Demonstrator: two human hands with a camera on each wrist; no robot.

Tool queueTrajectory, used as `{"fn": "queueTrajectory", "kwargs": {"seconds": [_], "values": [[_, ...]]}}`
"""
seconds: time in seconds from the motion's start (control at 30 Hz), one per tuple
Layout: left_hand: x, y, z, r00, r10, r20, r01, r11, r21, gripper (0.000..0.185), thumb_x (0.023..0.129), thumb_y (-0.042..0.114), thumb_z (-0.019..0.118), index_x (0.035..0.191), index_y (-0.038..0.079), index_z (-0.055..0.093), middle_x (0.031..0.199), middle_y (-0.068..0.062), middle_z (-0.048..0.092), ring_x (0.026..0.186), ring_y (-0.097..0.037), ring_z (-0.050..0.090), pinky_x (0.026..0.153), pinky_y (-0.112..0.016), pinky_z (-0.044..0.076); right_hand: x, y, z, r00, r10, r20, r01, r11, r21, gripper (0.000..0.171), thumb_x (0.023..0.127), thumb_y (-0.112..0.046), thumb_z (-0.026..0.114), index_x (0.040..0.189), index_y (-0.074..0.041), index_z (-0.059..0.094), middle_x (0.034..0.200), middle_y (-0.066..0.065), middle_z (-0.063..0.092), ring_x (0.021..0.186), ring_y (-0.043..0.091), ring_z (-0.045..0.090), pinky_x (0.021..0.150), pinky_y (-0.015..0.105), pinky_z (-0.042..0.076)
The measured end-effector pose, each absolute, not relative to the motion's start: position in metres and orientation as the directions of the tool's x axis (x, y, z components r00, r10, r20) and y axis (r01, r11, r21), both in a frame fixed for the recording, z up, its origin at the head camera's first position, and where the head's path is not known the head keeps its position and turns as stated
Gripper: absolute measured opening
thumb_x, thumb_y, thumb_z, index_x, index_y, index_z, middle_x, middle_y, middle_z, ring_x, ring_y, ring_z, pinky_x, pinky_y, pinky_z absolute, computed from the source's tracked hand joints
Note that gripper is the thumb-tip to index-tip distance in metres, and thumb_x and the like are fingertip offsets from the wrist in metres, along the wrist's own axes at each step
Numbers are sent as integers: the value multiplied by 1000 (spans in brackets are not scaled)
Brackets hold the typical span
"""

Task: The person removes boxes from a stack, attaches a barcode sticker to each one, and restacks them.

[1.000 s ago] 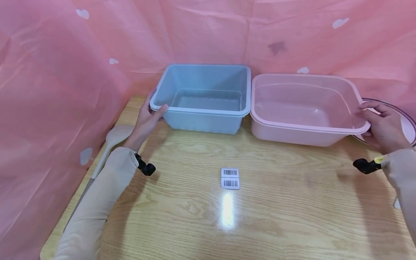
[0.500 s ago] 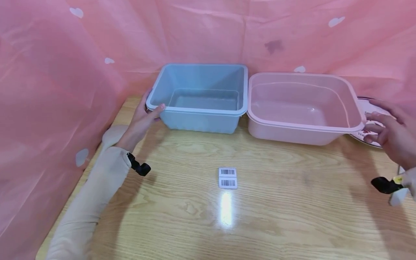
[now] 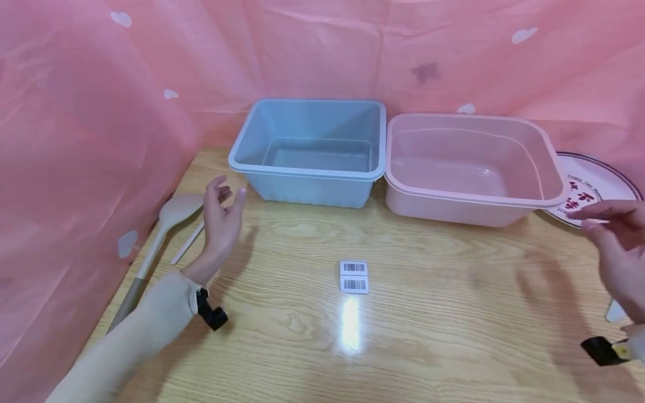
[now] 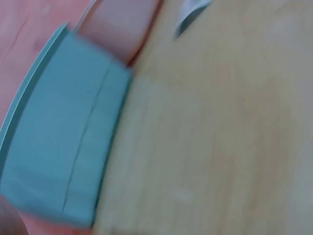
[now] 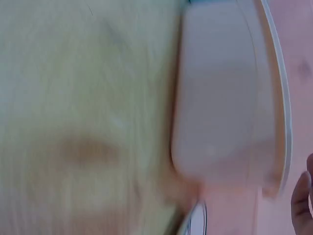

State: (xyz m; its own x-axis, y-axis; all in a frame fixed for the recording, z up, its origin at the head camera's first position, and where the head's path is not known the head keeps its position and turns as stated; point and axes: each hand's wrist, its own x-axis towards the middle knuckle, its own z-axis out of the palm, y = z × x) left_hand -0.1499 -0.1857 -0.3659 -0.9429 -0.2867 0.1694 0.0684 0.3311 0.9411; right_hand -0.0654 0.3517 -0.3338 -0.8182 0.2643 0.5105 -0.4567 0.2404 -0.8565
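1. At far left on the table (image 3: 428,313): spoon (image 3: 166,224), untouched.
2. Left hand (image 3: 220,224): fingers loose, holding nothing, near blue tub (image 3: 307,184).
3. Pink tub (image 3: 453,210) touching blue tub.
4. Right hand (image 3: 617,246): fingers relaxed, holding nothing, beside plate (image 3: 599,184).

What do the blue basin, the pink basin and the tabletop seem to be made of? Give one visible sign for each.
Blue basin: probably plastic; thin moulded rim, slightly see-through walls.
Pink basin: likely plastic too; smooth, glossy, rounded corners.
Tabletop: wood or wood-look laminate; grain pattern, shiny glare spot.
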Motion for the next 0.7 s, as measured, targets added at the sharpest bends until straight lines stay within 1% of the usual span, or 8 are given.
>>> {"fn": "queueTrajectory", "kwargs": {"seconds": [0.1,0.17,0.23,0.3,0.4,0.5,0.6,0.7], "values": [[-128,-173,-368,-960,-228,163,84,322,943,54,96,19,61,143,11,36,131,-17,45,119,-27,50,93,-30,46,-56,331,-341,-838,44,543,-545,-44,-837,24,85,28,43,107,26,51,103,16,71,89,17,67,75,19,53],[-116,-165,-370,-982,-133,134,88,309,947,53,93,10,62,141,9,39,127,-19,51,114,-28,55,88,-25,48,-52,316,-346,-845,-96,525,-516,-110,-850,30,82,31,45,112,30,45,108,21,68,95,20,68,74,21,56],[-106,-156,-372,-997,7,82,81,304,949,49,92,4,62,138,5,43,121,-23,55,110,-29,58,86,-23,50,-49,299,-351,-855,-196,481,-475,-82,-876,35,81,32,45,116,29,43,111,21,67,99,20,67,75,22,56],[-98,-145,-375,-988,156,5,55,316,947,46,91,3,62,135,3,46,119,-24,57,109,-30,60,88,-25,52,-47,282,-355,-883,-241,402,-421,33,-906,38,82,29,48,120,23,46,111,15,69,99,15,68,75,21,56],[-91,-128,-376,-940,328,-91,25,333,943,48,91,6,63,136,5,47,123,-23,56,112,-31,60,93,-34,52,-48,259,-364,-904,-284,319,-360,107,-927,37,85,24,51,122,19,47,113,7,69,100,12,68,74,24,57],[-87,-112,-377,-893,421,-161,6,368,930,48,90,10,66,135,9,50,124,-19,58,111,-29,61,94,-36,52,-49,237,-374,-919,-293,262,-309,127,-942,34,88,19,52,122,16,48,113,2,68,97,12,70,69,27,58],[-85,-102,-378,-857,472,-209,-7,395,919,43,90,10,66,132,10,54,120,-16,62,106,-24,64,90,-32,54,-50,219,-382,-933,-296,204,-260,165,-951,32,90,16,51,122,14,49,111,10,68,92,12,70,65,31,59],[-84,-99,-381,-827,506,-243,-27,396,918,36,91,6,64,126,6,56,111,-15,67,98,-22,67,82,-28,55,-50,202,-386,-945,-309,109,-189,241,-952,32,90,16,49,122,10,51,111,22,65,89,14,71,66,33,60]]}}
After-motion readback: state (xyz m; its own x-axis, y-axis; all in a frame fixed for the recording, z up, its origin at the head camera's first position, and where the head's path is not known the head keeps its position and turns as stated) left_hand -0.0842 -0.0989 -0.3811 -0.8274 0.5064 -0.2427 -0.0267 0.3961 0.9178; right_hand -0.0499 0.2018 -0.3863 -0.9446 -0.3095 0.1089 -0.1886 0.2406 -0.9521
